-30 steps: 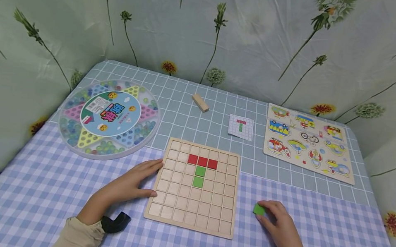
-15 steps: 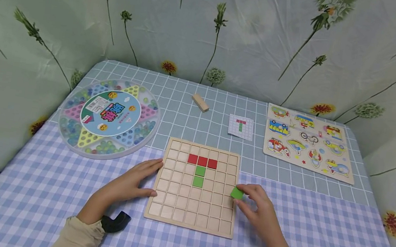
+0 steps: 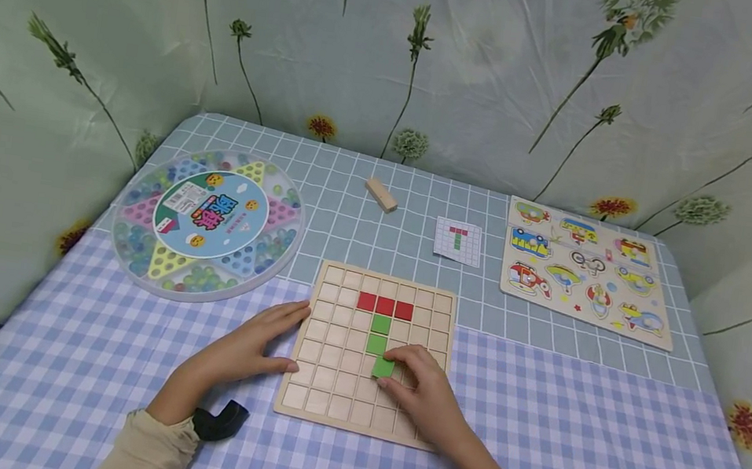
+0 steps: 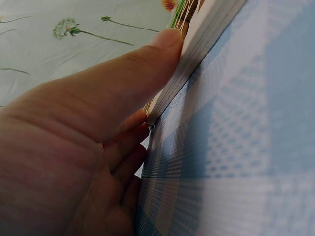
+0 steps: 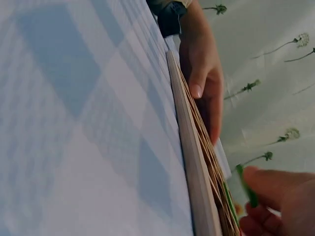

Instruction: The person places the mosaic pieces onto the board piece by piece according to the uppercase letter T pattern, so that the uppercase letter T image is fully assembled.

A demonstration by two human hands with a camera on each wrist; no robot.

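Note:
A wooden grid board (image 3: 328, 403) lies on the checked cloth. Three red tiles (image 3: 384, 306) form a row in it, and two green tiles (image 3: 378, 334) run down below the middle one. My right hand (image 3: 429, 400) pinches another green tile (image 3: 383, 368) by its edges over the board, just below and right of the lower green tile. In the right wrist view this green tile (image 5: 247, 187) is tilted and raised above the board. My left hand (image 3: 247, 344) rests with thumb and fingertips against the board's left edge, fingers fairly straight; the left wrist view shows its thumb (image 4: 142, 59) touching the rim.
Behind the board lie a pattern card (image 3: 457, 242) with a red and green T shape and a small wooden block (image 3: 380, 195). A round marble game box (image 3: 209, 224) stands at left, a wooden vehicle puzzle (image 3: 585, 274) at back right. Both wrists wear black devices.
My right hand has carried the green tile leftward from the cloth right of the board to above its middle columns. My left hand has stayed at the board's left edge.

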